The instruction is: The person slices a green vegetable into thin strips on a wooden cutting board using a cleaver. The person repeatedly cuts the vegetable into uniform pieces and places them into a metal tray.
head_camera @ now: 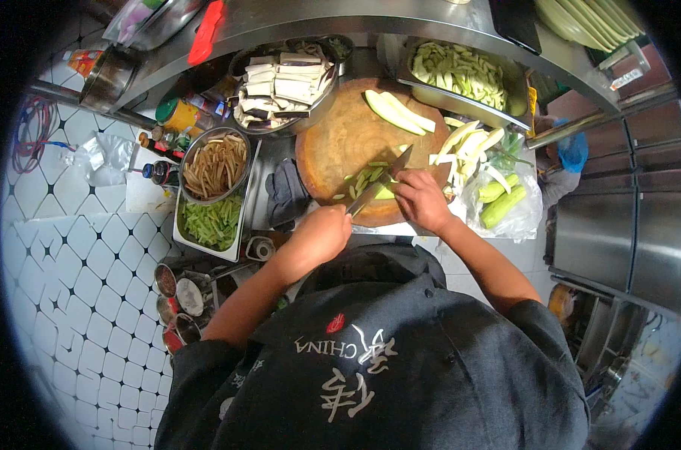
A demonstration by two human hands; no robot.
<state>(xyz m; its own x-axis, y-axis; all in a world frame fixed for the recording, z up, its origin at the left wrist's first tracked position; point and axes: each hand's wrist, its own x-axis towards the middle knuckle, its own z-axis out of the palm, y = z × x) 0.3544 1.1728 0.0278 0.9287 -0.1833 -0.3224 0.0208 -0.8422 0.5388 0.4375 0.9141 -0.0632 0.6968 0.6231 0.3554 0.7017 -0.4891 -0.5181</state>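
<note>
My left hand (320, 236) grips the handle of a kitchen knife (399, 162), its blade slanting away to the right over a round wooden chopping block (334, 138). My right hand (424, 199) presses a pale green vegetable piece (384, 194) on the block, fingers bent close beside the blade. Small cut green slices (363, 179) lie left of the knife. Toward the block's far side rest two long pale slices (394, 112) with green skin. Right of my right hand, a heap of pale cut lengths (467, 149) spreads past the block's edge. My left palm hides the knife handle.
Beyond the block stand a bowl (295, 129) of eggplant pieces and a steel pan (469, 109) of cut green vegetable. Brown strips fill another bowl (185, 188) at left, above a tray (236, 250) of chopped greens. A plastic bag (520, 225) holds whole green vegetables. A steel shelf (340, 19) overhangs.
</note>
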